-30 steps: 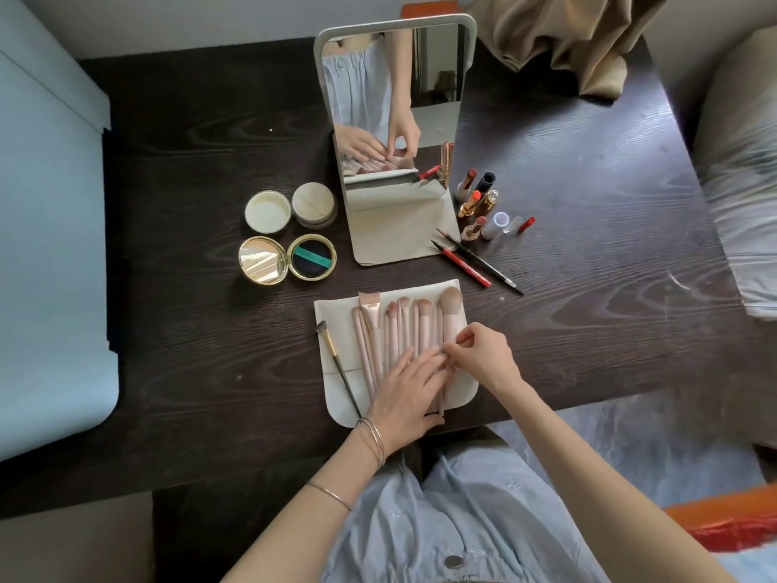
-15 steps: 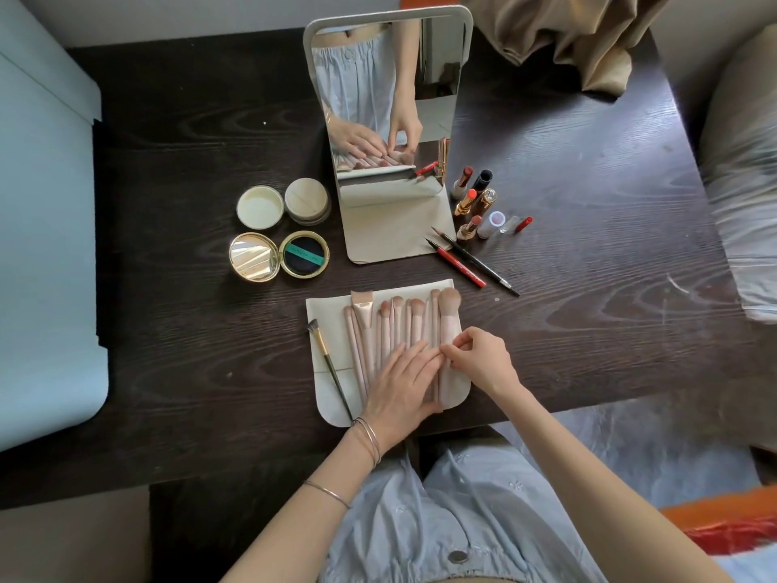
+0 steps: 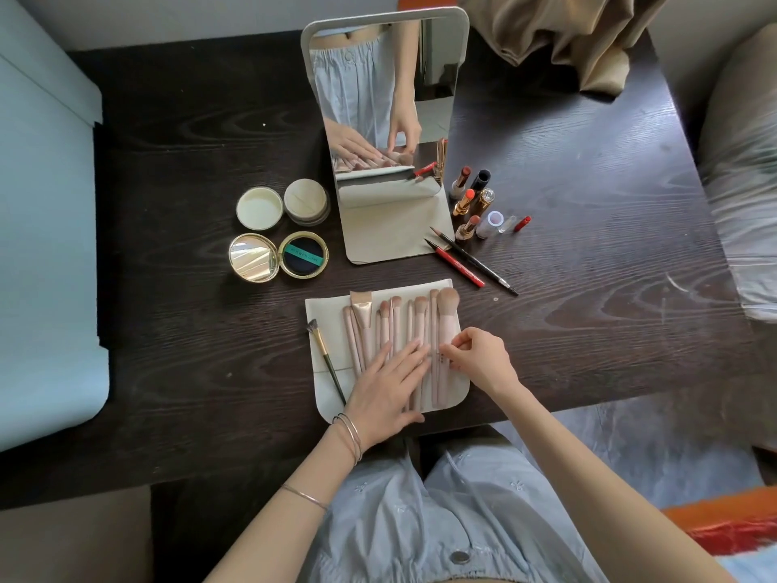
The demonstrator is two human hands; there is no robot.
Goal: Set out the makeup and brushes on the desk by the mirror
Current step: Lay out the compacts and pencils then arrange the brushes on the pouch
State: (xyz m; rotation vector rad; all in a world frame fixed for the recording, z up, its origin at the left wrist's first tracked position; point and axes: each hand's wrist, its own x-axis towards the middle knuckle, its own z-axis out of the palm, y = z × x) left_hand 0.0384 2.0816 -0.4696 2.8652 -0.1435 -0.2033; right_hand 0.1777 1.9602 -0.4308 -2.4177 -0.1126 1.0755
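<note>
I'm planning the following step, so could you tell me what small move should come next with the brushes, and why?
Probably slide the rightmost pink brush slightly right. The right hand pinches its handle while the left hand lies flat on the neighbouring brushes on the cream pouch, and the handles look crowded.

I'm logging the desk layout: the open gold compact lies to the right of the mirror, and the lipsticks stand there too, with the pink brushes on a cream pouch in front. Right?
Not quite. The head view shows the open gold compact lying to the left of the mirror, not the right. The rest holds: the lipsticks stand to the mirror's right, and the pink brushes lie on the cream pouch in front.
</note>
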